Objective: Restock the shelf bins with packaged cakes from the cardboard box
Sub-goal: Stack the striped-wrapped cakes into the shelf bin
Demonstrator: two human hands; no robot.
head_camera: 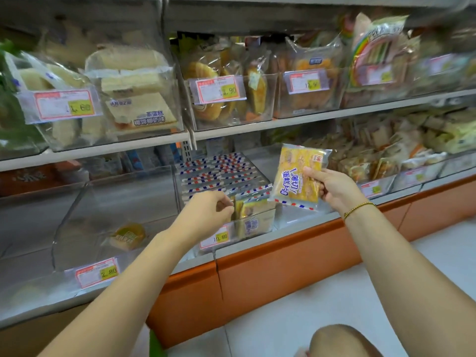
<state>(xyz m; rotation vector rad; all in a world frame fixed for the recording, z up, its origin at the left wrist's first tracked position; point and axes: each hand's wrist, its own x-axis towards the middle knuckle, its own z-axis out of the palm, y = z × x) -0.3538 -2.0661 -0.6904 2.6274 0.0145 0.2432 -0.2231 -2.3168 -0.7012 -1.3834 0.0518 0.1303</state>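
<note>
Both hands reach to the lower shelf (296, 226). At its left end stands a clear hard-plastic bin (77, 210) with a slanted front wall. One round cake (128, 235), yellow in a glossy wrapper, lies flat on its floor, and a red-bordered tag (96, 273) hangs on the front edge.

Next right, the left hand (206, 211) is over the front of the middle bin (268, 222), fingers curled in with the thumb close against them. The fingertips are at the tops of the packs (251, 210), but whether they pinch one I cannot tell. Those packs stand on edge in a row running from the shelf's front edge toward its back, their crimped seams printed in red and blue stripes. A second tag (215, 237) sits on this bin's front.

Just right of the row, above the bin's right wall, the right hand (332, 189) grips the cake (296, 176) by its right edge, thumb on the printed face and fingers curled behind. It is a flat, rectangular yellow slab in clear film. Its long axis is near upright with the top leaning a little right, its face is toward the camera, and the striped seam is at the bottom. A beaded bracelet (359, 208) circles that wrist. Farther right, blurred tan packets (373, 161) fill more bins.
</note>
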